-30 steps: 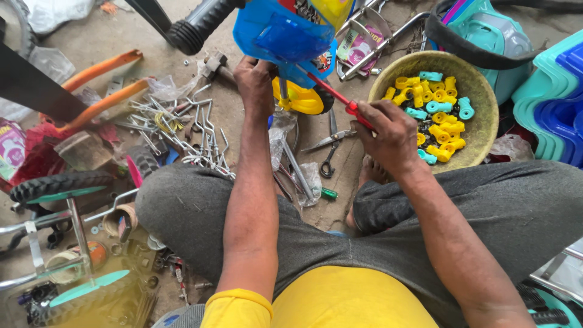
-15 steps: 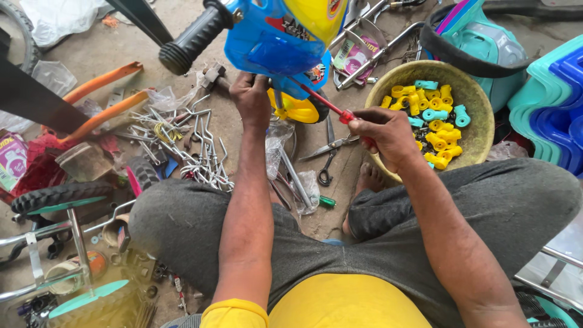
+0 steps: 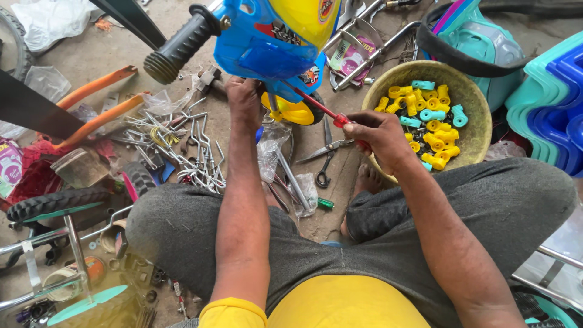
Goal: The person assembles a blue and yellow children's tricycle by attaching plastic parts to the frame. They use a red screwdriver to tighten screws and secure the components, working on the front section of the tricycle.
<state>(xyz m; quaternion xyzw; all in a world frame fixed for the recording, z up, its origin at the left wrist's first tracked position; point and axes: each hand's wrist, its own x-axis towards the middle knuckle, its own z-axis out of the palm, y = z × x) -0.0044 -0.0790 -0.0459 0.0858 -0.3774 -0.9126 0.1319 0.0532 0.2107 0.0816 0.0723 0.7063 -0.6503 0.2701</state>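
— From the head camera, where do we stand?
— Our right hand (image 3: 379,135) grips the red screwdriver (image 3: 316,108), its shaft slanting up-left into the blue toy body (image 3: 267,51); our left hand (image 3: 244,97), nearer, clasps underneath.

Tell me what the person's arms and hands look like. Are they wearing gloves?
No gloves: both the left hand and the right hand are bare, and so are the forearms. The only clothing on the arms is a short yellow sleeve, seen at the left upper arm. No watch or rings show.
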